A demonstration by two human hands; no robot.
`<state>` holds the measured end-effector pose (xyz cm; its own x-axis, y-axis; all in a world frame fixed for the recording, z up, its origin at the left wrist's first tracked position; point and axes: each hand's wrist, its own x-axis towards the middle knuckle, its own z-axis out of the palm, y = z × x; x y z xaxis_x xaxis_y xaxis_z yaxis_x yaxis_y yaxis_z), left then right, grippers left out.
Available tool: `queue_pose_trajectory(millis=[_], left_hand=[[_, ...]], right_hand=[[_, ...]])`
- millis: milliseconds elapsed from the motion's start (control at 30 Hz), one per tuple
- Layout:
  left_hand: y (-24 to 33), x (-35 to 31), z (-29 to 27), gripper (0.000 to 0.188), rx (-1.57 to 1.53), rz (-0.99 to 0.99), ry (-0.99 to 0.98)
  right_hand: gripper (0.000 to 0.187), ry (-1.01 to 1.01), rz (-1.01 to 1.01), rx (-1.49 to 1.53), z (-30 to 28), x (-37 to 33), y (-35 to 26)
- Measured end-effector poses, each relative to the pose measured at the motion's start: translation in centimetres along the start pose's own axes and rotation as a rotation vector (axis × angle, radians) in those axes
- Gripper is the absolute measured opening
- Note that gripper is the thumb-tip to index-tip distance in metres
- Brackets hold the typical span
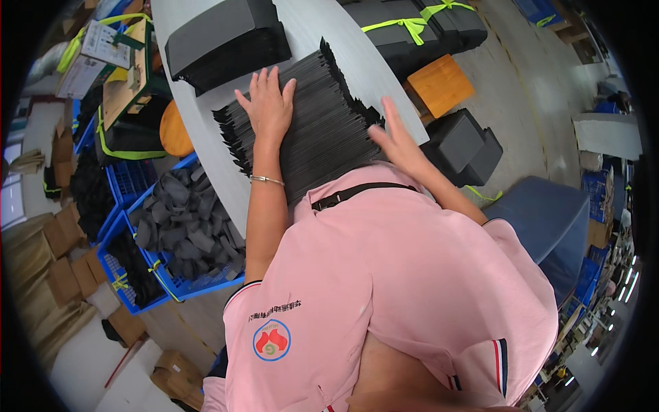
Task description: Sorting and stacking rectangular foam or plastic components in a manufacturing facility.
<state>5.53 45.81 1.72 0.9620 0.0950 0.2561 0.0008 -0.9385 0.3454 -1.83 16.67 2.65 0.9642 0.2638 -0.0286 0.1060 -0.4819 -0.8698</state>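
Observation:
A long row of thin black sheets [322, 130], packed edge to edge, lies on the pale table [209, 130] against my body. On its top, toward the left side, my left hand [269, 106] rests flat with the fingers spread. My right hand [398, 141] is at the row's right edge, fingers stretched out and thumb apart, holding nothing; whether it touches the sheets I cannot tell. Both side edges of the row look jagged. Beyond my left hand sits a block of stacked dark grey sheets [230, 38] with a curved top.
Left of the table are a round wooden stool [176, 129] and a blue crate [165, 278] of grey pieces. To the right stand a wooden stool [441, 86], a dark stack [463, 144] and a blue-grey covered box [542, 213]. Black bundles tied with yellow-green strips [412, 27] lie at the far right.

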Motion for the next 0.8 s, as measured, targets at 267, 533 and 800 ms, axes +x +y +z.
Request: queue_pose_trajectory(millis=[267,533,800], left_hand=[[-0.8,0.7,-0.4,0.058,-0.03,-0.033,-0.024],[-6.3,0.5,-5.1,0.066,-0.356,0.101,-0.138],[-12.1,-0.5,-2.6,0.065,-1.262,-0.448,0.091]], right_hand=[[0.095,0.091,0.004,0.086,-0.6,-0.6,-1.6],[0.085,-0.105,0.105,0.224,-0.7,-0.1,-1.2],[0.081,-0.288,0.277,0.402,0.7,0.4,-1.4]])
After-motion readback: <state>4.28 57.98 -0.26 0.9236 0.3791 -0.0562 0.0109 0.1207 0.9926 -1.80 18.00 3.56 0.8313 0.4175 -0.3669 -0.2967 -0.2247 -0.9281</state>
